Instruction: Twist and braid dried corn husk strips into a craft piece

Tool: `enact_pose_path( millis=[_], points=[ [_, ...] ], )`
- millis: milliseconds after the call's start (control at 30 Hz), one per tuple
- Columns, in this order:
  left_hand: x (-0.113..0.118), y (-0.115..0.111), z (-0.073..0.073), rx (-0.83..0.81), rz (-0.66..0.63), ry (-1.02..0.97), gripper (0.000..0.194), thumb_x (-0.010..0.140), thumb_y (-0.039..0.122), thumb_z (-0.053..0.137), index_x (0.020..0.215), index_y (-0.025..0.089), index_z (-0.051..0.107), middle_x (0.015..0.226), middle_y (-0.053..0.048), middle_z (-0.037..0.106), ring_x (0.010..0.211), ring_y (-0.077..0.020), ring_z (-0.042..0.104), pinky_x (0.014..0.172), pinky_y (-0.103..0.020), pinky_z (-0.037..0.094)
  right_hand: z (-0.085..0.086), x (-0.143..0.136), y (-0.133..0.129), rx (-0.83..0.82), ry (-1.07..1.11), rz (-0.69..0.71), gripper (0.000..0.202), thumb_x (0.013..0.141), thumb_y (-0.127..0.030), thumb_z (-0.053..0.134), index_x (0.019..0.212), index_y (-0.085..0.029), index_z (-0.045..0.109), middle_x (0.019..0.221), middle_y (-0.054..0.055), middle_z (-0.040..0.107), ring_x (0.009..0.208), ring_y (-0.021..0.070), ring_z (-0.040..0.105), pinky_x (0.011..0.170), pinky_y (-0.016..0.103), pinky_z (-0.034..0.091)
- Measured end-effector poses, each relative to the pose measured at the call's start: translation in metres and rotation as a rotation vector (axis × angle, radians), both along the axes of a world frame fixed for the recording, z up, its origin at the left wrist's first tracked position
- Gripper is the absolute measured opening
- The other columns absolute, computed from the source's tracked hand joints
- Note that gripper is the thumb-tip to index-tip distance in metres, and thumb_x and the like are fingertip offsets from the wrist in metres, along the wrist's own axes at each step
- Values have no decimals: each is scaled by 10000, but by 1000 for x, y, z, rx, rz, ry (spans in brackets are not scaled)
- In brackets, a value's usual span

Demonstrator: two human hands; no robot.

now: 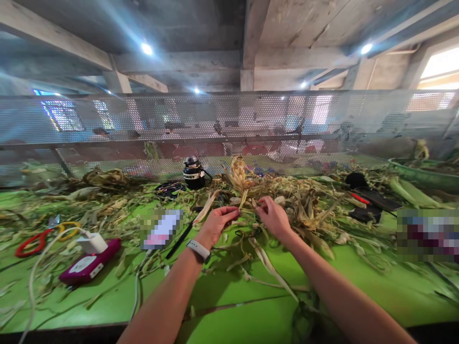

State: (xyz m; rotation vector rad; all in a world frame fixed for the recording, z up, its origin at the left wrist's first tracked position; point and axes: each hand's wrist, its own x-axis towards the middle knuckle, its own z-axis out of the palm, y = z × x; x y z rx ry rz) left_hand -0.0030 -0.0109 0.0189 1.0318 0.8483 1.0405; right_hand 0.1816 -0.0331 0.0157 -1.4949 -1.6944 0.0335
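Observation:
My left hand [218,224], with a pale watch on its wrist, pinches a narrow yellow-green strip of corn husk [244,197] between thumb and fingertips. A short gap to the right, my right hand [274,219] has its fingers curled together at a small piece of husk; how firmly it grips cannot be made out. Both hands hover over the green tabletop [229,282] among loose dry husks. A long pale husk strip [270,267] lies below them. Behind the fingers rises a bunched tan husk [237,174].
Dry husks [311,205] heap along a perforated metal screen [222,114]. Left are a phone [163,229], a maroon power strip [89,265] with a white charger [92,242], scissors [36,242] and a black pen-like stick [179,239]. A black bottle [193,176] stands behind; a green basket [423,177] sits right.

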Motion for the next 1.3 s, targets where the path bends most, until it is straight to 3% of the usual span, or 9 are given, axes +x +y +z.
enact_pose_path(
  millis=[133, 200, 300, 500, 733, 1100, 1300],
  points=[
    [-2, 3, 0, -33, 19, -45, 205, 542, 180, 801, 712, 145, 694, 678, -13, 685, 590, -79, 583, 538, -182, 419, 2, 1, -1, 223, -222, 240, 391, 755, -90, 514, 1114, -231, 582, 1098, 75, 587, 1035, 207, 528, 913, 377, 429],
    [-3, 3, 0, -39, 17, -52, 220, 532, 182, 804, 719, 142, 695, 684, -19, 688, 577, -76, 577, 530, -184, 416, 2, -2, -2, 255, -295, 358, 430, 746, -61, 516, 1123, -251, 597, 1158, 69, 562, 1094, 209, 483, 954, 395, 403],
    [-3, 3, 0, -58, 18, -55, 162, 563, 152, 782, 699, 154, 693, 669, -13, 688, 577, -80, 576, 578, -205, 444, 0, -6, -3, 254, -330, 424, 368, 764, -99, 557, 1084, -262, 640, 1188, 68, 550, 1104, 219, 469, 961, 414, 402],
    [-3, 1, 2, -71, -7, -82, 187, 545, 123, 789, 703, 124, 689, 640, -14, 681, 580, -76, 571, 598, -196, 428, 3, -3, -5, 272, -253, 453, 226, 856, -303, 544, 1041, -269, 669, 1138, 73, 589, 1038, 206, 515, 907, 393, 441],
    [-2, 2, 0, -41, -2, -53, 174, 552, 165, 785, 694, 144, 688, 626, 3, 668, 558, -71, 545, 564, -201, 392, 8, -2, -11, 231, -187, 515, 262, 900, -285, 466, 1102, -242, 627, 1002, 68, 661, 932, 189, 578, 838, 358, 451],
    [4, -1, -9, -40, -17, -78, 250, 514, 190, 818, 718, 119, 691, 655, -22, 676, 577, -81, 580, 578, -195, 406, 7, -7, -14, 203, -183, 482, 219, 907, -279, 448, 988, -220, 642, 934, 64, 670, 893, 189, 588, 799, 341, 467],
    [5, 0, -11, -74, -44, -117, 208, 550, 168, 800, 716, 115, 688, 629, -13, 662, 488, -52, 516, 483, -179, 359, 7, -9, -13, 196, -211, 432, 206, 894, -272, 470, 999, -228, 642, 959, 63, 666, 915, 197, 588, 817, 353, 475]
  ],
)
